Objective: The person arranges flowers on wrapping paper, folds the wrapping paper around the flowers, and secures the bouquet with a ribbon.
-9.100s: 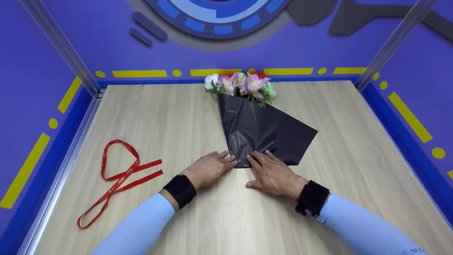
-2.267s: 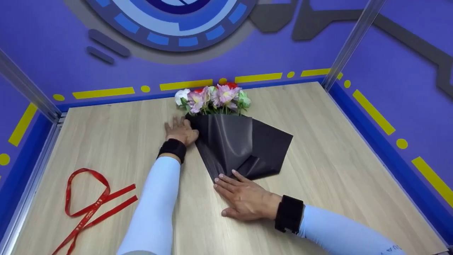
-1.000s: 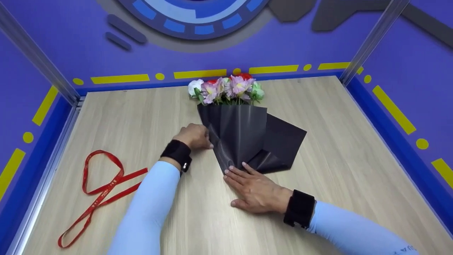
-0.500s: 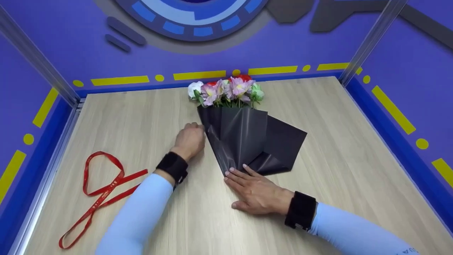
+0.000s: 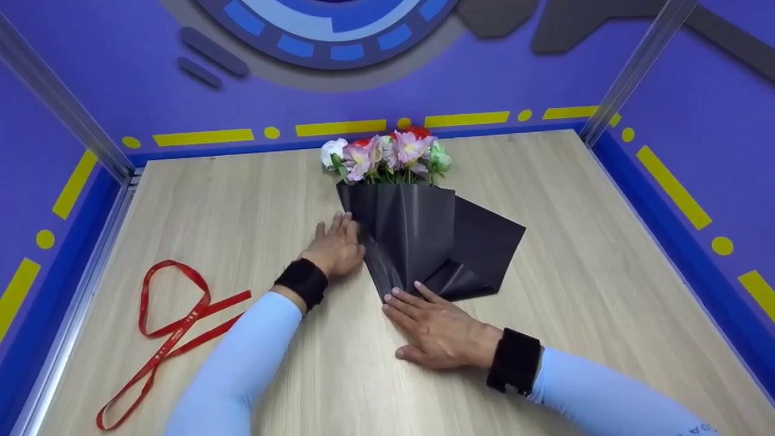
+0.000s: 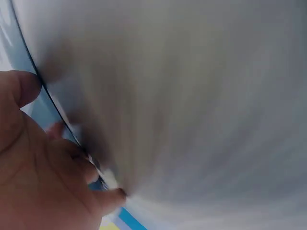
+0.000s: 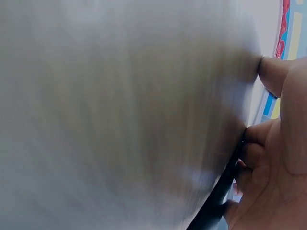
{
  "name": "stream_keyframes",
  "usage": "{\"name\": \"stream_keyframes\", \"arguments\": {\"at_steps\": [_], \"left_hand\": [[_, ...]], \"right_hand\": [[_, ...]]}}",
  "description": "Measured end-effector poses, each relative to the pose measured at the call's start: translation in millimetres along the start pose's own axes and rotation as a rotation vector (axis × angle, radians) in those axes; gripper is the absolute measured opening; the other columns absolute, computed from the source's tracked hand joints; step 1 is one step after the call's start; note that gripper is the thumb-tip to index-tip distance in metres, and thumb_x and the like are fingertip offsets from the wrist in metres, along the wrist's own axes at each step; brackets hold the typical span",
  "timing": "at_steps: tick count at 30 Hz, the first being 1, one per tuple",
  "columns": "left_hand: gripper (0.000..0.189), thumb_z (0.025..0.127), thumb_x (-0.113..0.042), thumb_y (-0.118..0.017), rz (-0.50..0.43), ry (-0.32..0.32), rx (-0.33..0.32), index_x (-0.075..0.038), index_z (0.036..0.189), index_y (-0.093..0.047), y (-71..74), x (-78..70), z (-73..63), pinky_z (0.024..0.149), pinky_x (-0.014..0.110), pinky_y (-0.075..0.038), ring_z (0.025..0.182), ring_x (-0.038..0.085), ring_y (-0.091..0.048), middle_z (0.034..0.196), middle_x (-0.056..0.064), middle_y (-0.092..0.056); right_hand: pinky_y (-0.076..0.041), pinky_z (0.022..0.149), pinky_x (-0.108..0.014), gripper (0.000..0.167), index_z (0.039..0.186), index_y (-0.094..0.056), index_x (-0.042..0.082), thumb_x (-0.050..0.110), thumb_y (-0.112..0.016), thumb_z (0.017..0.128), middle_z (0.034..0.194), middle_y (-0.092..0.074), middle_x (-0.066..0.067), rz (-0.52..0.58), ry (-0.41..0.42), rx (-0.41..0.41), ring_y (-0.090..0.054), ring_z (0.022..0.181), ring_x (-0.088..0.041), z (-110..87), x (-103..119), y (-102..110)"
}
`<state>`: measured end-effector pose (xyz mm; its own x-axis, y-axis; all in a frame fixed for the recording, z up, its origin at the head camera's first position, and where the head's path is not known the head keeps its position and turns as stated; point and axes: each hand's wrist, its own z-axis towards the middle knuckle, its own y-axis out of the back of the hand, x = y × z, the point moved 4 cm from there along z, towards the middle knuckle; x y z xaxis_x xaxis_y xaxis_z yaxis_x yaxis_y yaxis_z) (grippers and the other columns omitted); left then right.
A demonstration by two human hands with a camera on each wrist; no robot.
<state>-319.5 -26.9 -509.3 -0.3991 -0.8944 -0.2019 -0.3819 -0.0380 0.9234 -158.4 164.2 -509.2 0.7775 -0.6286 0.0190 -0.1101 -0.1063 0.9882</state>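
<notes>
One step in hand, by judgement: folding the wrap (image 5: 418,224) about the flowers (image 5: 393,151). Find the flowers at the wrap's far edge. Note the left hand (image 5: 335,249) beside the wrap's left edge, with fingers spread and no visible grip; the right hand (image 5: 439,331) laid flat, with fingertips on the wrap's near end. Next, probably: hold that end and fold the right flap (image 5: 487,242) across. Find the ribbon (image 5: 180,330) left of the wrap, bearing pale print too small to read. Treat the right sleeve's (image 5: 611,387) cut-off letters as unreadable.
</notes>
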Motion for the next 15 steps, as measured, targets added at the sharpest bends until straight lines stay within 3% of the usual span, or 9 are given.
{"name": "stream_keyframes", "arguments": {"at_steps": [2, 7, 15], "left_hand": [[0.066, 0.11, -0.036, -0.035, 0.011, 0.011, -0.003, 0.004, 0.16, -0.023, 4.5, 4.6, 9.7, 0.124, 0.064, -0.007, 0.159, 0.04, -0.004, 0.171, 0.022, -0.011], [0.068, 0.109, -0.038, -0.034, 0.027, 0.046, -0.012, 0.004, 0.161, -0.02, 12.8, 14.7, 18.8, 0.123, 0.067, -0.004, 0.158, 0.041, -0.002, 0.172, 0.017, -0.012], [0.075, 0.109, -0.046, -0.03, 0.017, 0.082, 0.023, 0.002, 0.164, -0.012, 11.5, 19.3, 35.7, 0.122, 0.068, -0.002, 0.158, 0.042, 0.006, 0.173, 0.017, -0.005]], "right_hand": [[-0.014, 0.127, -0.053, 0.079, 0.163, -0.029, 0.008, 0.063, -0.035, 0.106, 0.17, -0.024, -0.008, -0.007, -0.004, -0.001, -0.018, 0.158, -0.023, -1.4, -1, 0], [-0.014, 0.127, -0.052, 0.08, 0.164, -0.028, 0.009, 0.063, -0.035, 0.106, 0.17, -0.023, -0.008, -0.005, -0.009, 0.003, -0.018, 0.158, -0.023, 1.0, 2, 1], [-0.015, 0.127, -0.052, 0.079, 0.164, -0.028, 0.008, 0.062, -0.034, 0.106, 0.17, -0.024, -0.008, -0.023, -0.008, 0.008, -0.018, 0.158, -0.022, 2.7, 4, -1]]}}
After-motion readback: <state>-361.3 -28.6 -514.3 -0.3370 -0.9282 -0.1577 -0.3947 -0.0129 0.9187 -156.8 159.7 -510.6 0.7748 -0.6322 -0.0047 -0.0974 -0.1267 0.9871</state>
